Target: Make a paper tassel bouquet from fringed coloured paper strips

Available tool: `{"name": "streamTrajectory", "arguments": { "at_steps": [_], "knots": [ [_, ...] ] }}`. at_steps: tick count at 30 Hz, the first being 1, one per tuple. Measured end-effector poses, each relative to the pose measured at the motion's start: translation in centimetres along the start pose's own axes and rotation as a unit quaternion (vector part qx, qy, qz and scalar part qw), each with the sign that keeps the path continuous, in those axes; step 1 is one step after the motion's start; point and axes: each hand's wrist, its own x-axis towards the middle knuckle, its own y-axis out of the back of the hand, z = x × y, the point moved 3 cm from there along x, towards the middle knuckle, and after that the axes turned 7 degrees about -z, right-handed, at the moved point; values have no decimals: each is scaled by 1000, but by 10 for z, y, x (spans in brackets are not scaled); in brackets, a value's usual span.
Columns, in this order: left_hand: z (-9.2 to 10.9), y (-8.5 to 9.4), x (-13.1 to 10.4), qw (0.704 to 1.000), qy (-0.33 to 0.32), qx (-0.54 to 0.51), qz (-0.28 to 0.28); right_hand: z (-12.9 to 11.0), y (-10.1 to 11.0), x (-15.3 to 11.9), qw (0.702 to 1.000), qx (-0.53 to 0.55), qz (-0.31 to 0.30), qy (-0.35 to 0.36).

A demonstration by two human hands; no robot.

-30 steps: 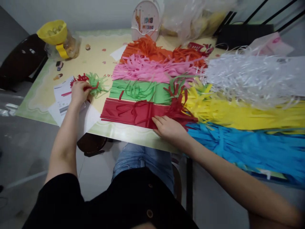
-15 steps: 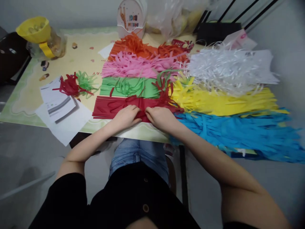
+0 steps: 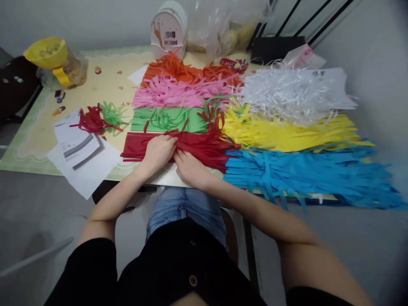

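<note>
Close to the table's front edge lies a dark red bundle of fringed strips (image 3: 204, 146). My left hand (image 3: 160, 149) rests over its middle with the fingers curled onto it. Just to the right and a little lower, my right hand (image 3: 189, 167) pinches the near edge of the same bundle, its fingertips close to the left hand. Behind it a green fringed bundle (image 3: 197, 120) lies flat, then a pink one (image 3: 181, 93) and an orange one (image 3: 188, 73). A blue fringed bundle (image 3: 302, 170) begins to the right of the red one.
Yellow fringe (image 3: 293, 134) and white fringe (image 3: 283, 93) fill the right side. Papers (image 3: 83, 148) and a small red-and-green tuft (image 3: 92, 119) lie at left. A yellow-topped jar (image 3: 47, 53), a white tub (image 3: 168, 34) and plastic bags (image 3: 219, 29) stand behind.
Both hands have shifted slightly left along the red bundle and drawn closer together. My right hand has also dropped toward the table edge. The camera view has turned a little.
</note>
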Motion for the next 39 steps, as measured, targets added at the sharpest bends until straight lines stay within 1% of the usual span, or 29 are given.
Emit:
{"name": "streamTrajectory", "arguments": {
  "at_steps": [2,4,7,9,11,14,18,21,24,30,33,35,37,39],
  "knots": [
    [-2,5,0,998,-1,-9,69,-1,4,9,1000,12,-5,-21],
    [-4,10,2,993,9,-26,115,-1,13,18,999,16,-3,-32],
    [-8,18,6,989,51,-33,138,-1,28,30,999,25,-3,-38],
    [-12,20,4,985,83,-38,146,-3,31,34,999,35,-4,-35],
    [-15,19,-2,979,101,-66,165,-4,28,35,998,50,-2,-42],
    [-17,11,-15,963,89,-133,216,-4,17,29,995,77,0,-61],
    [-16,1,-27,928,66,-200,307,-1,-2,26,991,109,6,-77],
    [-17,2,-28,906,68,-221,354,0,-12,28,988,129,24,-86],
    [-20,8,-25,902,77,-232,356,-2,-18,31,985,144,35,-92],
    [-20,24,-9,918,73,-244,305,-4,-17,29,986,135,45,-85],
    [-18,38,-1,920,77,-256,286,-3,-16,29,985,139,50,-87],
    [-15,59,4,922,97,-248,283,-4,-16,29,985,140,53,-91],
    [-12,91,12,927,128,-211,282,-5,-17,28,986,131,60,-87],
    [-11,131,26,938,142,-156,276,-8,-16,27,988,113,66,-77]
  ]
}}
